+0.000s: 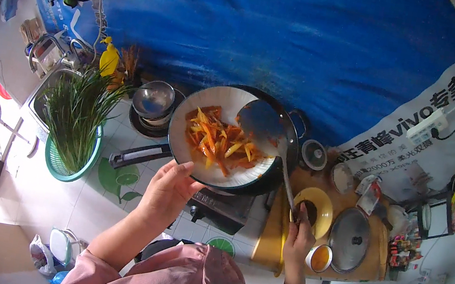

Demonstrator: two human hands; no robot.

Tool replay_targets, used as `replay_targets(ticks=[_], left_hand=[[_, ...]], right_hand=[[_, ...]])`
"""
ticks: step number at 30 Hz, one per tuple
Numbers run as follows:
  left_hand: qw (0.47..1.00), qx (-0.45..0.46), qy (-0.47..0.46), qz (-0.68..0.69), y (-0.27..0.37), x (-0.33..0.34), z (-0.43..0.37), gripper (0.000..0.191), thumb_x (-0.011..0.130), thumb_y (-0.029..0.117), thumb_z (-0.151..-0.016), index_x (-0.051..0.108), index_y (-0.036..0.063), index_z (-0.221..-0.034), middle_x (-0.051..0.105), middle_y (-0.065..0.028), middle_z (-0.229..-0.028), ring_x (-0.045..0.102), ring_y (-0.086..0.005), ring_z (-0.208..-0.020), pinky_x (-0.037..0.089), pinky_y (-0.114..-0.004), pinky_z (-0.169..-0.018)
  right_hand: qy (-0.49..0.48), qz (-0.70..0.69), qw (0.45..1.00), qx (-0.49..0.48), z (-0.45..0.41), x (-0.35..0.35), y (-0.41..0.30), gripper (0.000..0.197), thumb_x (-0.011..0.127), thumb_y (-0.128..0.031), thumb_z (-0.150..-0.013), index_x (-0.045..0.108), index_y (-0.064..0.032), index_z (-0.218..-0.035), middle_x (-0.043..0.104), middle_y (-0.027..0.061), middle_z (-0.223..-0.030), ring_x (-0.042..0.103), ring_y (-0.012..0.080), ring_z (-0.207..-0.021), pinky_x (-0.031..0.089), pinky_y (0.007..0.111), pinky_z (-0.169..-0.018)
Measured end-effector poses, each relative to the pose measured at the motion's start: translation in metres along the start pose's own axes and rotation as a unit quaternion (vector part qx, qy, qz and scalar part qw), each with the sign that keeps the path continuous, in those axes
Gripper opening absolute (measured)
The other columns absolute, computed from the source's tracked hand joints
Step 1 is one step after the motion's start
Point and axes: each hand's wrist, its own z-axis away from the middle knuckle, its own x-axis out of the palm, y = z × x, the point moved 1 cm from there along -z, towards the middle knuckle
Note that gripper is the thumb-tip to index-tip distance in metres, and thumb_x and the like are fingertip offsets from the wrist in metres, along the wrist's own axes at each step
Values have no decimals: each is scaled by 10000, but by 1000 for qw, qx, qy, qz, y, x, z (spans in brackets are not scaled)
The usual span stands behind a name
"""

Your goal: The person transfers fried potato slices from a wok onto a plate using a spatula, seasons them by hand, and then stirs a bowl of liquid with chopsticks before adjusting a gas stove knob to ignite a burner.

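My left hand (170,186) grips the near left rim of a white plate (221,180), thumb on top. Cooked strips (214,140) of orange and pale yellow vegetable, probably carrot among them, lie on the plate. In my right hand (300,233) is the long handle of a metal spatula (260,120), whose broad blade rests over the plate's far right part. Beneath the plate sits a dark wok (281,173), mostly hidden, with its black handle (141,155) sticking out to the left. The wok's contents cannot be seen.
A gas stove (220,213) stands below the wok. Leafy green stalks (78,117) fill a green colander (94,156) at the left, beside stacked metal bowls (153,98). Rightward are a yellow bowl (327,208), a pan lid (348,243) and a small bowl of orange liquid (319,258).
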Motion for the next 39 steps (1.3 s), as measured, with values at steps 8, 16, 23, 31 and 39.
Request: replay_targets(ticks=[8,16,23,31,39], left_hand=[[999,-3,-22,26,-11,-11,-1,213,580,118,-819,552,12,-1002,629,-86,-973,611,-153,-878,503,-286,-780],[999,-7,-43,9,-17,-30,-1,217,569,99,-819,552,7,-1014,624,-87,-991,605,-158,-898,480,-303,-831],[997,-15,-70,-23,-19,-32,-3,285,578,114,-817,528,1,-1074,611,-91,-1032,595,-162,-933,475,-296,-839],[995,-33,-85,-35,-24,-40,-3,354,606,148,-806,513,10,-1119,588,-100,-1094,547,-198,-1035,406,-378,-932],[993,-42,-104,-37,-29,-47,-5,348,600,131,-801,516,11,-1118,586,-103,-1098,548,-201,-1034,410,-368,-927]], right_hand=[[22,25,999,-14,-22,-17,-22,345,521,-126,-846,511,-67,-1185,614,159,-1008,604,346,-852,473,403,-735],[13,54,998,-8,-26,-16,-21,266,513,-202,-857,557,-44,-1067,619,186,-877,589,377,-767,467,431,-653],[-1,76,997,-8,-30,-22,-26,198,521,-208,-857,554,-24,-923,616,176,-766,594,367,-648,475,422,-561],[-72,93,993,22,-38,-34,-40,279,484,-177,-880,538,-45,-1120,623,193,-899,603,368,-802,487,392,-667],[-85,119,989,14,-45,-40,-43,261,484,-183,-878,550,-46,-1090,619,196,-825,596,366,-737,476,408,-622]])
